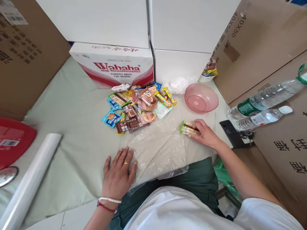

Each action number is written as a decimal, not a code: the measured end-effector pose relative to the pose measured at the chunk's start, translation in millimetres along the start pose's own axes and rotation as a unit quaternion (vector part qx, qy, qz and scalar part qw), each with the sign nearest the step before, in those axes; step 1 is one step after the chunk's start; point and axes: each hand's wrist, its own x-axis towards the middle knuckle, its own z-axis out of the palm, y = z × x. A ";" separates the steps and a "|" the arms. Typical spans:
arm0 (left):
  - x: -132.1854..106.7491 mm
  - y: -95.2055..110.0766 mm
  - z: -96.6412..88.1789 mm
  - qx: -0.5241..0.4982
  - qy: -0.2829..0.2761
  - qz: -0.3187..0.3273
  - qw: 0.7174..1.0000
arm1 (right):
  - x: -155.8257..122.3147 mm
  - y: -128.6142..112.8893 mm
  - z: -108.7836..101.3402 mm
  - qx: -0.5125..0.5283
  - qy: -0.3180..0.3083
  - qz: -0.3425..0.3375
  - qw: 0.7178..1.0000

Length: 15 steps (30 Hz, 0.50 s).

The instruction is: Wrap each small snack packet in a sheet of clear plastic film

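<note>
My left hand (pixel 120 172) lies flat on the pale table cover, fingers spread, beside a clear plastic bag (pixel 163 147). On the right, my right hand (pixel 203 132) grips one end of a snack packet (pixel 188 128) with a green edge and a brown band. That packet is at the table surface; whether it is lifted I cannot tell. A pile of wrapped snacks (pixel 146 99) sits beyond the bag, with brown cocoa packets (pixel 131 124), a blue packet (pixel 111 119) and yellow sticks (pixel 169 96). A pink translucent bowl (pixel 201 99) stands beyond my right hand.
White boxes, one a Wahaha water carton (pixel 115 65), line the back. At right are a large bottle (pixel 263 97), a smaller bottle (pixel 266 118), a phone (pixel 231 134), keys (pixel 248 135) and cardboard boxes (pixel 259 41). A plastic roll (pixel 31 179) and red object (pixel 16 140) lie left.
</note>
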 end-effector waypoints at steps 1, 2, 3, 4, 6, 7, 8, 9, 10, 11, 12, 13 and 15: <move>0.1 -0.5 0.6 0.000 0.001 0.001 1.000 | 2.2 1.4 -2.9 0.001 -0.014 0.017 1.000; 0.3 -0.9 1.1 -0.002 0.001 0.000 1.000 | 5.1 2.6 -6.1 -0.009 -0.033 0.033 0.999; 0.6 -0.9 1.5 -0.004 -0.001 -0.003 1.000 | 8.2 3.5 -9.2 -0.023 -0.051 0.043 0.997; 1.0 -0.6 1.7 -0.007 -0.003 -0.008 1.000 | 10.8 4.0 -11.9 -0.037 -0.064 0.050 0.996; 1.8 1.2 1.3 -0.018 -0.010 -0.021 1.000 | 13.3 4.2 -15.0 -0.057 -0.074 0.058 0.994; 2.1 2.5 0.7 -0.023 -0.017 -0.028 0.999 | 12.8 4.1 -15.2 -0.066 -0.077 0.061 0.993; 2.5 4.1 -0.1 -0.026 -0.025 -0.036 0.999 | 11.2 4.1 -14.6 -0.076 -0.081 0.063 0.992; 2.9 5.8 -1.1 -0.027 -0.036 -0.044 0.998 | 8.7 4.4 -13.5 -0.087 -0.088 0.064 0.990; 3.3 7.4 -2.1 -0.025 -0.048 -0.050 0.997 | 5.8 5.0 -12.2 -0.099 -0.096 0.065 0.988; 3.9 9.0 -3.1 -0.023 -0.063 -0.055 0.996 | 2.9 6.2 -11.1 -0.113 -0.100 0.065 0.986; 4.5 10.5 -3.9 -0.019 -0.076 -0.058 0.995 | 0.2 8.0 -10.5 -0.127 -0.102 0.067 0.984; 5.1 11.7 -4.7 -0.016 -0.088 -0.061 0.994 | -2.0 10.0 -10.7 -0.143 -0.100 0.073 0.982; 6.0 13.4 -5.7 -0.011 -0.103 -0.070 0.992 | -4.2 13.1 -14.3 -0.167 -0.081 0.096 0.978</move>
